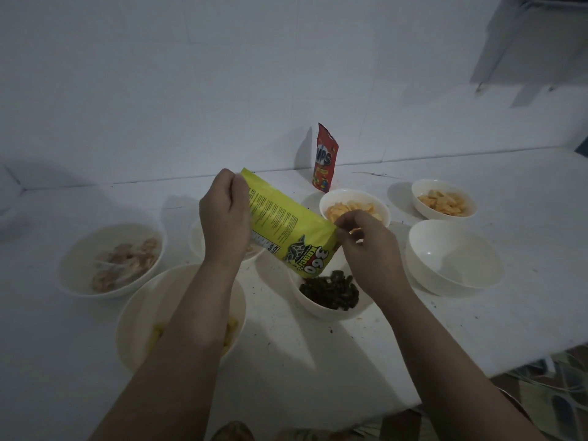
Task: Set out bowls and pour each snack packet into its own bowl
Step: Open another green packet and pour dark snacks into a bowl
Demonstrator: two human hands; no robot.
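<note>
near: bowl of yellow snack (133, 316) | left hand (224, 214), right hand (369, 246): fingers pinch yellow packet (286, 227), tipped over seed bowl (331, 294) | done: five bowls filled | left: empty bowl (455, 259), red packet (325, 157)

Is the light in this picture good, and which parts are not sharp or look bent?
Head view: dim, bluish light; both hands cast soft shadows on the counter. The bowl at far left looks smeared. The yellow packet print stays legible. Wide-angle lens curves the counter's back edge.

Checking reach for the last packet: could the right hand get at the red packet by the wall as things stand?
Probably not right away: the right hand pinches the yellow packet, and a bowl of chips sits before the red packet.
</note>
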